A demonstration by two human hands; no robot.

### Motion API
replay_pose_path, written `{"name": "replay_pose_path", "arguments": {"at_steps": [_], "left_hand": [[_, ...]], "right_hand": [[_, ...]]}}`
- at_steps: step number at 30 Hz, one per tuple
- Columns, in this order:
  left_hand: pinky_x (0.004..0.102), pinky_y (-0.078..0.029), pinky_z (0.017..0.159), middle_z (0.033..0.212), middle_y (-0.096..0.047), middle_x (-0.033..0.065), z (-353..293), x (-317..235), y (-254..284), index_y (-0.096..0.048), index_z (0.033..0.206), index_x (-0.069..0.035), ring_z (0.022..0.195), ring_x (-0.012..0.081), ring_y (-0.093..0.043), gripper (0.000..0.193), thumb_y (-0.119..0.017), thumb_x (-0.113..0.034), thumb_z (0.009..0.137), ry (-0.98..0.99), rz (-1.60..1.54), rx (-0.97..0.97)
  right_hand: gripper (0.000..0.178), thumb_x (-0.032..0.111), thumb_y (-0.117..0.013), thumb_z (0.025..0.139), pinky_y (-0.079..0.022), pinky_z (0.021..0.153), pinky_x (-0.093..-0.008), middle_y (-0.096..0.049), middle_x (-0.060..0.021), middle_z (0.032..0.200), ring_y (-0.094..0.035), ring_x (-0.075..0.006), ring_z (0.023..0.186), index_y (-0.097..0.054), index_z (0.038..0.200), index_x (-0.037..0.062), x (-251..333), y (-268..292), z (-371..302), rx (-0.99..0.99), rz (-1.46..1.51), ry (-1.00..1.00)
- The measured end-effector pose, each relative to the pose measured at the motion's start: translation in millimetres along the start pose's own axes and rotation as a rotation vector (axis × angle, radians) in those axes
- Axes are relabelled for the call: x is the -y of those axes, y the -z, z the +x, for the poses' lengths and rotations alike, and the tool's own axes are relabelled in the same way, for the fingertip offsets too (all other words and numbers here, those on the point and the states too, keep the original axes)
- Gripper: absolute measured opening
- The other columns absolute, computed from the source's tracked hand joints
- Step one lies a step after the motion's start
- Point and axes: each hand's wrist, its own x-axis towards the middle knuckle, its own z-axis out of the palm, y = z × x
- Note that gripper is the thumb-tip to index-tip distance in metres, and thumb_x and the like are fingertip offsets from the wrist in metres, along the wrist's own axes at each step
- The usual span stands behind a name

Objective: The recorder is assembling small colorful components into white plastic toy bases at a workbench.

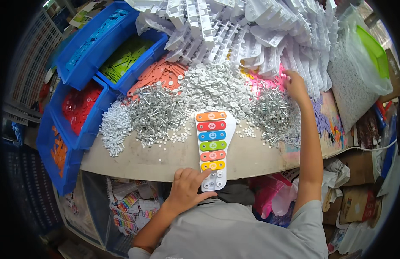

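A white toy xylophone (pixel 221 149) lies upright before me near the table edge, with several coloured bars from orange at the top to yellow at the bottom. Below the yellow bar, its last section is bare, showing white washers and pegs. My left hand (pixel 186 190) grips the lower left side, fingertips by the yellow bar and thumb at the bottom end. Stretched far forward, my right hand (pixel 296 86) has its fingers curled at a heap of pink bars (pixel 269 83); whether one is pinched in them is hidden.
White frames (pixel 290 26) pile up at the back. White washers (pixel 217 86), nails (pixel 154 110) and more nails (pixel 275 112) lie in heaps. Blue bins (pixel 85 123) of coloured bars stand left. Purple bars (pixel 321 116) and a clear bag (pixel 355 73) are at right.
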Motion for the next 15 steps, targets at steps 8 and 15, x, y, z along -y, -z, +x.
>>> {"name": "replay_pose_path", "arguments": {"at_steps": [8, 15], "left_hand": [[0.0414, -0.038, 0.092, 0.101, -0.056, 0.0055, -1.8, 2.2, -2.2, -0.051, 0.14, -0.01, 0.098, 0.0249, -0.055, 0.082, -0.084, -0.045, 0.074, -0.021, 0.045, -0.017], [0.0416, -0.039, 0.092, 0.102, -0.057, 0.007, 0.5, 3.2, -4.3, -0.051, 0.138, -0.009, 0.097, 0.0252, -0.056, 0.081, -0.085, -0.044, 0.074, -0.035, 0.04, -0.035]], "right_hand": [[0.017, 0.005, -0.07, 0.083, -0.05, 0.075, -0.0344, -0.065, -0.0116, 0.087, -0.061, -0.0231, 0.081, -0.065, 0.1, 0.0003, -9.6, 0.7, 15.5, 0.376, 0.113, -0.138], [0.031, 0.01, -0.071, 0.084, -0.05, 0.082, -0.0333, -0.066, -0.0103, 0.101, -0.06, -0.0211, 0.092, -0.064, 0.114, 0.0039, 8.2, 11.3, -1.4, 0.366, 0.172, -0.046]]}}
